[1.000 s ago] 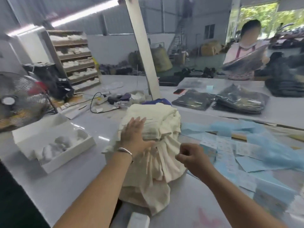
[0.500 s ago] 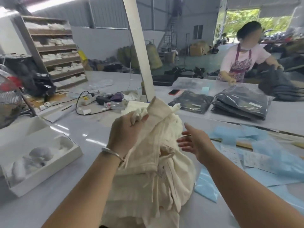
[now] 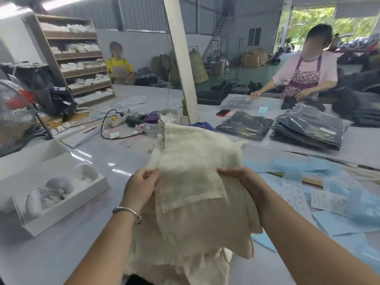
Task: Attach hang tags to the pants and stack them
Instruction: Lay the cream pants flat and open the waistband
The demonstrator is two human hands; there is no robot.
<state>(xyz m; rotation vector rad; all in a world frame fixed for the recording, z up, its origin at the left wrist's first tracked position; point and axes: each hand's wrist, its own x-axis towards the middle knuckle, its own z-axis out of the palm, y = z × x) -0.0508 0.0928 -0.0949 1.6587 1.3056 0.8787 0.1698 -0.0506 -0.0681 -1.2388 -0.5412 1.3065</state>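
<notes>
I hold a pair of cream pants (image 3: pixel 193 161) up in front of me, spread between both hands. My left hand (image 3: pixel 141 183) grips the fabric's left edge, thumb on top. On the other side my right hand (image 3: pixel 239 174) grips the right edge. More cream pants (image 3: pixel 185 254) lie piled beneath, at the near table edge. White printed hang tags (image 3: pixel 296 192) lie scattered on blue paper sheets (image 3: pixel 341 223) to the right.
An open white box (image 3: pixel 61 206) with pale lumps sits at left, a fan (image 3: pixel 14 116) beyond it. Cables, a bottle and clutter lie behind the pants by a white post (image 3: pixel 181 58). Bagged dark garments (image 3: pixel 308 128) are stacked at right, where a person in an apron works.
The left hand lifted one pair off the pile; the right hand, open half a second ago, now grips its other edge. The pants are spread and raised.
</notes>
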